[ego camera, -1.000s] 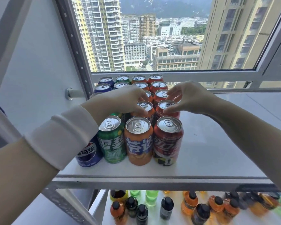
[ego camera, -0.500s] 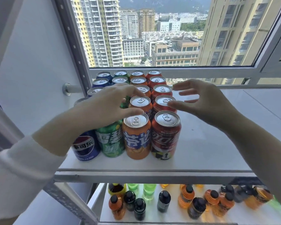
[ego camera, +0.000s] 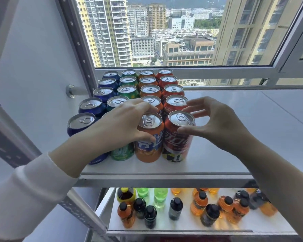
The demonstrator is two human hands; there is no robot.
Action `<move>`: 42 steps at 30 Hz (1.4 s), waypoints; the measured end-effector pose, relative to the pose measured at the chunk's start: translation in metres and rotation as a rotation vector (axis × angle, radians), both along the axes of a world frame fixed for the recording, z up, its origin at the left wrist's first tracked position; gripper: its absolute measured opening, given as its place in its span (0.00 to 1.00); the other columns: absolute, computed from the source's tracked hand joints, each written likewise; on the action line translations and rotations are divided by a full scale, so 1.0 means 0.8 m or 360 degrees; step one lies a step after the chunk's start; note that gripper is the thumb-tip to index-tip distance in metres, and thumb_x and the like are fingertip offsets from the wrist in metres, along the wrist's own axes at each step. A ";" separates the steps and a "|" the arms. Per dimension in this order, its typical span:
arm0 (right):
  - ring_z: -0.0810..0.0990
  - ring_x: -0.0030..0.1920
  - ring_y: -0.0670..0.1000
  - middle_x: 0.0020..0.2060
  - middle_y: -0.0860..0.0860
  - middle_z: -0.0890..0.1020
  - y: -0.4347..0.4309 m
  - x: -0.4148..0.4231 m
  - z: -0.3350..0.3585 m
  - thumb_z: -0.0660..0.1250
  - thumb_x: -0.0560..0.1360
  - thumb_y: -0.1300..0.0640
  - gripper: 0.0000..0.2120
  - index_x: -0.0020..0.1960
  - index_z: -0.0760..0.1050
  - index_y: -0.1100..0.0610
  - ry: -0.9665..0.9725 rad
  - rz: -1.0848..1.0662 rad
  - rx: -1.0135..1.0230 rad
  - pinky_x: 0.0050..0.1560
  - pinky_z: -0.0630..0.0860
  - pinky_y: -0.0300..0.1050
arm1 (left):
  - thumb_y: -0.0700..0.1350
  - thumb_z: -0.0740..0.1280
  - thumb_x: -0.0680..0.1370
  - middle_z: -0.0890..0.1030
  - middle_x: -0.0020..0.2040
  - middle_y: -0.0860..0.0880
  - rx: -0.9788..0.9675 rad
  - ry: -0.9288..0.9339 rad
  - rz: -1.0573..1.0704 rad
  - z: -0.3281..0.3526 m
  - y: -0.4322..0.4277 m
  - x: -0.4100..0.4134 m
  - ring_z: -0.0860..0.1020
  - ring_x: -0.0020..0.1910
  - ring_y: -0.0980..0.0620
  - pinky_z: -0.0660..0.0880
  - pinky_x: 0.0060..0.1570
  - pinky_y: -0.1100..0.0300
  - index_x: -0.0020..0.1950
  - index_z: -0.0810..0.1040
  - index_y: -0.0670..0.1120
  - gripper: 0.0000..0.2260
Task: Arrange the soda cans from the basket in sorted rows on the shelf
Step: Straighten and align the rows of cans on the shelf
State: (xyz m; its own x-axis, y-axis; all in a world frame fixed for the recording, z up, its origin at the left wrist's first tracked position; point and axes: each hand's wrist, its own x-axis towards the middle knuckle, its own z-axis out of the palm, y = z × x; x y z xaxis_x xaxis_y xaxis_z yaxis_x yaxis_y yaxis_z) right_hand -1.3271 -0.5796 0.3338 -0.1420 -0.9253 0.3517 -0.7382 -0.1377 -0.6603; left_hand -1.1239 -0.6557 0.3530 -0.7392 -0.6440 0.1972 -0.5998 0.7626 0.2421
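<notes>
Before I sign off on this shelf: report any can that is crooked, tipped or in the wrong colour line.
Nothing stands out. The blue cans, green cans, orange cans and red cans stand upright in four straight colour lines. The left hand hides most of the front green can, so that one is unchecked.

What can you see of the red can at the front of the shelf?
The front red can is a tall metal can, red with white lettering and a black-and-yellow patch near its base, its silver lid and pull tab unopened. It stands upright on the white shelf, heading the red row, tight against the front orange can. The right hand sets its thumb on the can's upper front, fingers curving behind the rim; their contact is unclear.
</notes>
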 end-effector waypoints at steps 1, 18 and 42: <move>0.75 0.43 0.32 0.43 0.36 0.76 0.001 -0.002 0.001 0.77 0.59 0.46 0.31 0.58 0.71 0.50 0.0005 0.0001 0.0006 0.40 0.70 0.25 | 0.55 0.74 0.66 0.71 0.63 0.56 0.0002 0.0007 -0.0003 0.000 0.000 -0.002 0.67 0.61 0.58 0.64 0.55 0.63 0.66 0.70 0.51 0.31; 0.77 0.49 0.41 0.48 0.40 0.78 0.000 -0.009 0.025 0.70 0.57 0.39 0.32 0.58 0.70 0.48 -0.0046 -0.0016 0.0165 0.48 0.76 0.40 | 0.60 0.67 0.69 0.67 0.69 0.58 0.0044 0.0157 -0.0110 -0.005 0.007 0.001 0.63 0.64 0.63 0.57 0.58 0.72 0.72 0.63 0.54 0.33; 0.77 0.46 0.46 0.52 0.49 0.81 -0.180 0.124 0.059 0.77 0.63 0.48 0.29 0.60 0.74 0.56 0.0643 0.0484 0.0417 0.39 0.69 0.31 | 0.50 0.76 0.66 0.79 0.53 0.49 0.0692 0.0643 0.0757 0.000 -0.110 0.120 0.77 0.55 0.50 0.74 0.59 0.51 0.61 0.77 0.47 0.25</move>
State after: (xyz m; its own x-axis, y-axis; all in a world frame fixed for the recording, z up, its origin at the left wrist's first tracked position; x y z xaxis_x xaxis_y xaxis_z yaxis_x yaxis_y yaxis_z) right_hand -1.2282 -0.7233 0.3811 0.2426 -0.9672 0.0759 -0.8921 -0.2531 -0.3743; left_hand -1.0278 -0.7434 0.3532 -0.2866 -0.9568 0.0491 -0.6408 0.2296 0.7326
